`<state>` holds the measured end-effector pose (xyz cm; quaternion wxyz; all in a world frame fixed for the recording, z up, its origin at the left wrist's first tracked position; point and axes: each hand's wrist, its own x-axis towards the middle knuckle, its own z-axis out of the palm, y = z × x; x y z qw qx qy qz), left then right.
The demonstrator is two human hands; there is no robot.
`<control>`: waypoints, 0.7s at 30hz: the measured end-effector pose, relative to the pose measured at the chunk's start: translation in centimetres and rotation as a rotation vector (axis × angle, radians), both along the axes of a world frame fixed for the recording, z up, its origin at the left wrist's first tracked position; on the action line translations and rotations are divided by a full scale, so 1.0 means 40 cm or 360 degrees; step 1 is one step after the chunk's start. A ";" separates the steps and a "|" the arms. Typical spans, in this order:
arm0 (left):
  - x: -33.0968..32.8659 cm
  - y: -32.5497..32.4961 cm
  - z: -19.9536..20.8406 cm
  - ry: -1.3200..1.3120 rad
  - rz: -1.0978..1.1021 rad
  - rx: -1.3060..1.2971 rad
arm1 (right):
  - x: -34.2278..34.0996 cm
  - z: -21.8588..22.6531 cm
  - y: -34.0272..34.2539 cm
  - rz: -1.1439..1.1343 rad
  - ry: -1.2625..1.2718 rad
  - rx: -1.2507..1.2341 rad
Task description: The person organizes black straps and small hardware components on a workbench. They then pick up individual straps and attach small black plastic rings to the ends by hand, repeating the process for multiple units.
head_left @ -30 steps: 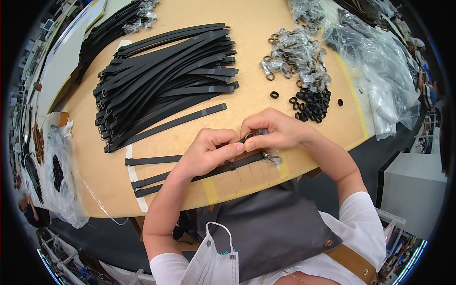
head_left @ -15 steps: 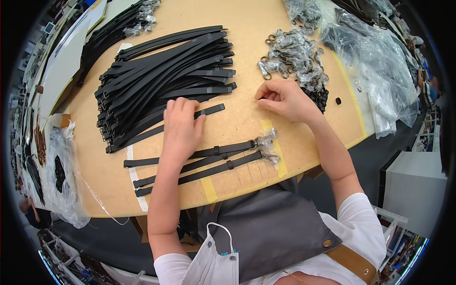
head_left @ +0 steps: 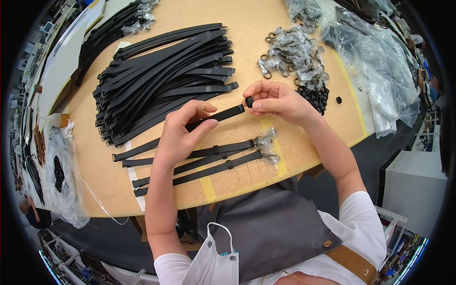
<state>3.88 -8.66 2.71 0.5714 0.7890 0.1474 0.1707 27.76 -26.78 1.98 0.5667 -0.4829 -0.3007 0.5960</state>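
My left hand (head_left: 183,128) is closed round a black strap (head_left: 228,113), thumb on one side and fingers on the other. The strap's free end points right, its buckle end lying low on the left. Between thumb and fingertips my right hand (head_left: 278,102) pinches a small black strap loop (head_left: 249,101), right beside that free end; whether the two touch I cannot tell. Nearer me lie three straps (head_left: 216,166) with loops on them and plastic-wrapped metal clasps (head_left: 267,137) at their right ends. Beyond my left hand is a heap of black straps (head_left: 166,71).
Several plastic-wrapped clasps (head_left: 294,52) are piled at the right, with a cluster of black loops (head_left: 316,97) below and one stray loop (head_left: 338,100). Clear plastic bags (head_left: 375,66) cover the right edge. Another bag (head_left: 69,185) hangs at the left edge, and more straps (head_left: 109,35) lie far left.
My left hand has taken a strap off the heap's near side and brought its end right and up. My right hand has moved left with the loop, now visible, to that end.
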 end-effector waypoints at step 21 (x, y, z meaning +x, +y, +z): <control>0.016 -0.032 0.013 -0.0089 0.0062 0.0454 | -0.035 0.021 -0.002 0.0035 -0.0062 0.0019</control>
